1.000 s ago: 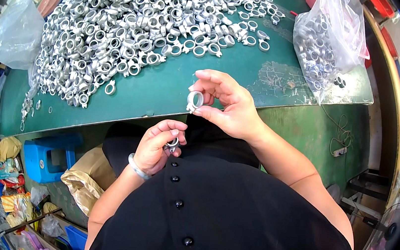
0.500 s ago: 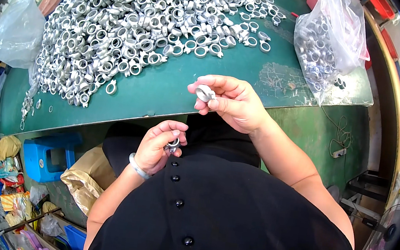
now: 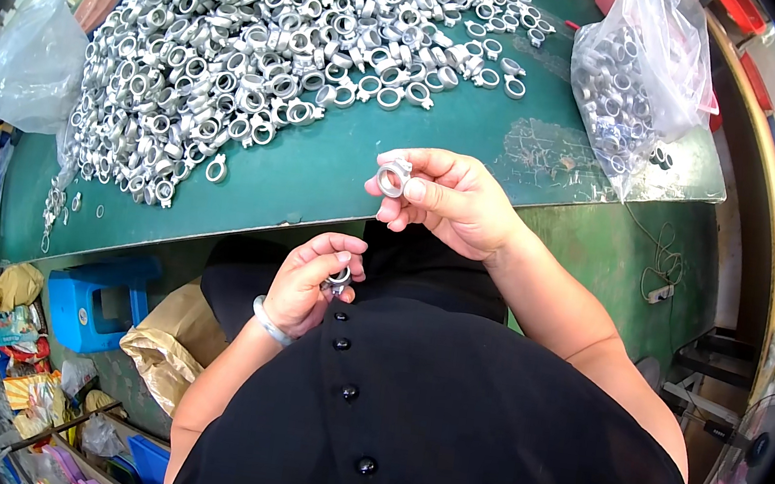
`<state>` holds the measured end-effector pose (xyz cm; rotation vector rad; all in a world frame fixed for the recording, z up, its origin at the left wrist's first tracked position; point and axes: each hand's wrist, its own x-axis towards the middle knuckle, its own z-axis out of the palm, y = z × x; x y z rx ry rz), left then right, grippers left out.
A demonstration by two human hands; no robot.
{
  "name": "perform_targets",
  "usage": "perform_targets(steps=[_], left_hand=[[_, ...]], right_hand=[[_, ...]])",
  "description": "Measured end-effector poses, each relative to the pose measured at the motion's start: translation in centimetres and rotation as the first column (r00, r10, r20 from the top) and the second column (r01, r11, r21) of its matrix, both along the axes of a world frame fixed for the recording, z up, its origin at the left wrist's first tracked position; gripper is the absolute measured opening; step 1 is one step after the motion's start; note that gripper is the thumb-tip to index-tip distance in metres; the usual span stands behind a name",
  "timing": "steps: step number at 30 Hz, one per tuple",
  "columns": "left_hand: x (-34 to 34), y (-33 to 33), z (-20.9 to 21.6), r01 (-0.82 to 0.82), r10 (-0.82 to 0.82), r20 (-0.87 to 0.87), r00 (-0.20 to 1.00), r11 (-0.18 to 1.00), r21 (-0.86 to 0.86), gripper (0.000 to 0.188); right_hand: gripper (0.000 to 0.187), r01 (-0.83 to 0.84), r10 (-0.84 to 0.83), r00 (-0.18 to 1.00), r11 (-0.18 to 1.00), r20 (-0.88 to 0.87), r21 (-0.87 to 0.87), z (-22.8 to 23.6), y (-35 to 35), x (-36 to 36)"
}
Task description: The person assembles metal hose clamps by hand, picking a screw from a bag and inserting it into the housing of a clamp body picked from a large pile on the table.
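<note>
Between thumb and fingers, my right hand (image 3: pixel 455 202) holds a silver-grey metal ring (image 3: pixel 391 180) with a small lug, over the front edge of the green table (image 3: pixel 359 161). Its round opening faces me. Lower and to the left, my left hand (image 3: pixel 313 281) is closed around a second metal ring (image 3: pixel 337 280), partly hidden by the fingers. A big heap of similar metal rings (image 3: pixel 267 43) covers the far left and middle of the tabletop. One loose ring (image 3: pixel 215 169) lies at the heap's near edge.
A clear plastic bag (image 3: pixel 634 88) with more rings stands on the table at the right. Another plastic bag (image 3: pixel 27 62) hangs at the left edge. Below are a blue stool (image 3: pixel 95 303), a brown sack (image 3: pixel 177 342) and a power cord (image 3: pixel 663 266) on the floor.
My right hand has turned its ring so that the opening now faces me more fully. The left hand keeps its ring in about the same place.
</note>
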<state>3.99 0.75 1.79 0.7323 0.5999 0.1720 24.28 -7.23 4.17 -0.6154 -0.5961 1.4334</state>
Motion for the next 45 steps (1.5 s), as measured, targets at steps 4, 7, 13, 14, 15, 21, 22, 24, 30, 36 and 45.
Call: perform_targets(steps=[4, 7, 13, 14, 15, 21, 22, 24, 30, 36, 45], left_hand=[[0.1, 0.0, 0.0, -0.001, 0.001, 0.012, 1.000, 1.000, -0.004, 0.017], [0.2, 0.0, 0.3, -0.001, 0.001, 0.023, 1.000, 1.000, 0.006, 0.017], [0.5, 0.2, 0.4, 0.043, -0.044, 0.090, 0.995, 0.999, 0.011, 0.029], [0.6, 0.2, 0.6, 0.045, -0.045, 0.093, 0.995, 0.999, 0.013, 0.029], [0.8, 0.0, 0.7, 0.051, -0.046, 0.140, 0.989, 0.998, -0.026, 0.035], [1.1, -0.1, 0.6, 0.085, -0.063, 0.182, 0.981, 0.989, -0.117, 0.035], [0.9, 0.0, 0.4, 0.081, -0.059, 0.184, 0.981, 0.990, -0.115, 0.035], [0.6, 0.2, -0.3, 0.091, -0.091, 0.148, 0.985, 0.996, 0.003, 0.032], [0.5, 0.2, -0.4, 0.084, -0.077, 0.191, 0.979, 0.996, -0.027, 0.024], [0.3, 0.5, -0.7, 0.060, -0.045, 0.197, 0.979, 0.996, -0.070, 0.022], [0.2, 0.3, -0.9, 0.043, -0.027, 0.163, 0.986, 0.995, -0.095, 0.022]], right_hand=[[0.024, 0.012, -0.012, 1.000, 0.999, 0.001, -0.034, 0.3, -0.1, -0.2], [0.025, 0.001, -0.001, 1.000, 0.999, -0.007, -0.040, 0.0, -0.1, -0.2], [0.023, 0.002, 0.013, 0.987, 0.996, 0.158, -0.090, 0.6, -0.3, -0.5], [0.023, 0.022, 0.015, 0.944, 0.994, 0.328, -0.108, 0.8, -0.3, -0.6], [0.023, -0.001, 0.057, 0.886, 0.993, 0.460, -0.121, 1.0, -0.3, -1.0], [0.029, 0.082, -0.277, 0.070, 0.959, 0.958, 0.272, 2.6, 1.2, 0.4], [0.027, 0.170, -0.326, -0.043, 0.929, 0.944, 0.328, 2.4, 2.0, 1.5], [0.024, 0.284, -0.259, -0.317, 0.892, 0.912, 0.352, 2.0, 3.7, 3.9], [0.017, 0.273, 0.008, -0.433, 0.954, 0.901, 0.123, 1.9, 5.5, 6.4], [0.011, 0.180, -0.292, -0.297, 0.918, 0.909, 0.354, 0.4, 5.3, 7.1], [0.023, 0.315, -0.282, 0.648, 0.945, 0.707, 0.088, 1.7, 2.8, 3.5]])
